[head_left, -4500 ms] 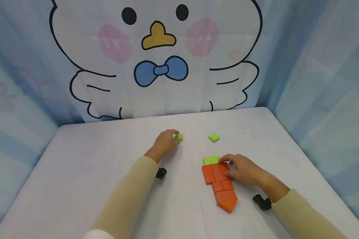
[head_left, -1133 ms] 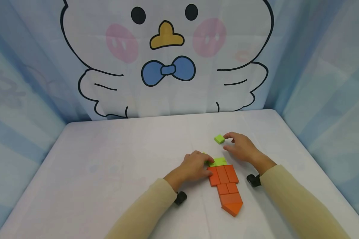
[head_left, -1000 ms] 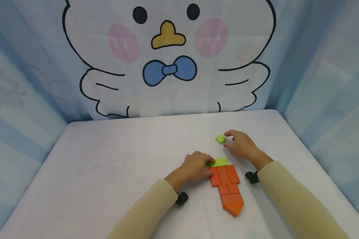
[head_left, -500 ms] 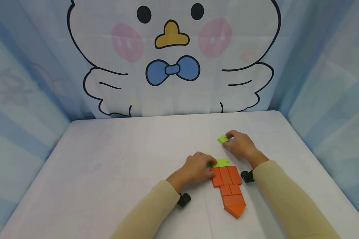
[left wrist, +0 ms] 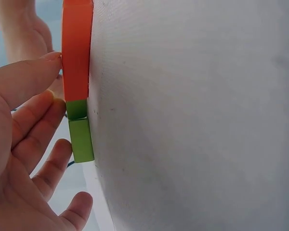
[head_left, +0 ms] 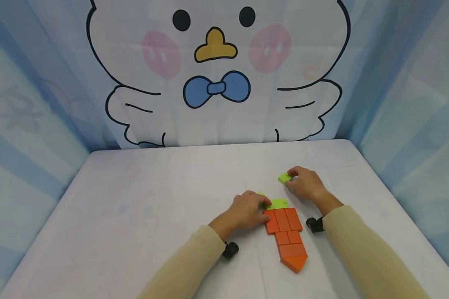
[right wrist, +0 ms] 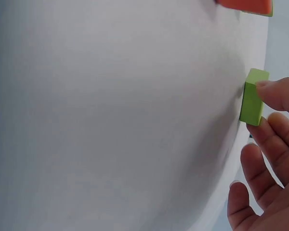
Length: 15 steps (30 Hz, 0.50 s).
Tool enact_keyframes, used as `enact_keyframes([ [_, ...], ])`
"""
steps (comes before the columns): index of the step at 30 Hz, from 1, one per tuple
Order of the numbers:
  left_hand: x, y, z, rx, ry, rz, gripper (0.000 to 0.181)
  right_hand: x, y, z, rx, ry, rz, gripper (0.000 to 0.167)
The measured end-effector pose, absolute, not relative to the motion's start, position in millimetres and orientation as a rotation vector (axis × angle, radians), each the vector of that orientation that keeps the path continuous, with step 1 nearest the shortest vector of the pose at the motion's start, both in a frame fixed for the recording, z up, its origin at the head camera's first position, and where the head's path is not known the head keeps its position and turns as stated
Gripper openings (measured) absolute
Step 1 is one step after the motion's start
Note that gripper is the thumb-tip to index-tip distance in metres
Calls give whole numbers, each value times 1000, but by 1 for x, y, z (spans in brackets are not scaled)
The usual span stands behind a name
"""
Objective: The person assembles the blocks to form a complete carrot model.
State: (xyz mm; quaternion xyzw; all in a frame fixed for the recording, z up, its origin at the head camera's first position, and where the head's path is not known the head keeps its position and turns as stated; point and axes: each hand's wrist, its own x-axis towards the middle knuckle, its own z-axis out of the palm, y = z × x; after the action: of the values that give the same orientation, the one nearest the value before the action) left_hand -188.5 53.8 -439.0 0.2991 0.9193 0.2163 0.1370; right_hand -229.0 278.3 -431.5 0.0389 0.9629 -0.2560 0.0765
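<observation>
Orange blocks (head_left: 283, 220) lie flat together on the white table, narrowing to a pointed piece (head_left: 294, 263) near me. Light green blocks (head_left: 277, 204) join their far edge. My left hand (head_left: 245, 209) rests on the far left corner of this arrangement; in the left wrist view its thumb touches an orange block (left wrist: 77, 53) and loosely bent fingers touch the green ones (left wrist: 81, 139). Farther back, my right hand (head_left: 307, 185) pinches a separate green block (head_left: 283, 178) between thumb and fingers. The right wrist view shows this block (right wrist: 252, 101) tilted close to the tabletop.
The white tabletop (head_left: 153, 216) stretches wide to the left. A curtain with a cartoon figure (head_left: 217, 120) hangs behind its far edge, and blue curtains (head_left: 415, 124) stand at both sides. Each wrist carries a black camera (head_left: 230, 250).
My left hand has brought a green block from the left to the arrangement's far left corner. My right hand left the orange blocks, took the lone green block and shifted it slightly right and nearer.
</observation>
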Motion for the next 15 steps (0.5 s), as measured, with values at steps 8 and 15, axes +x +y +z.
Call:
enact_keyframes([
  [8, -188, 55, -438, 845, 2659, 634, 35, -212, 286, -426, 27, 2871, -713, 46],
  [15, -187, 54, -437, 820, 2648, 661, 34, -195, 286, -427, 0, 2867, -704, 47],
])
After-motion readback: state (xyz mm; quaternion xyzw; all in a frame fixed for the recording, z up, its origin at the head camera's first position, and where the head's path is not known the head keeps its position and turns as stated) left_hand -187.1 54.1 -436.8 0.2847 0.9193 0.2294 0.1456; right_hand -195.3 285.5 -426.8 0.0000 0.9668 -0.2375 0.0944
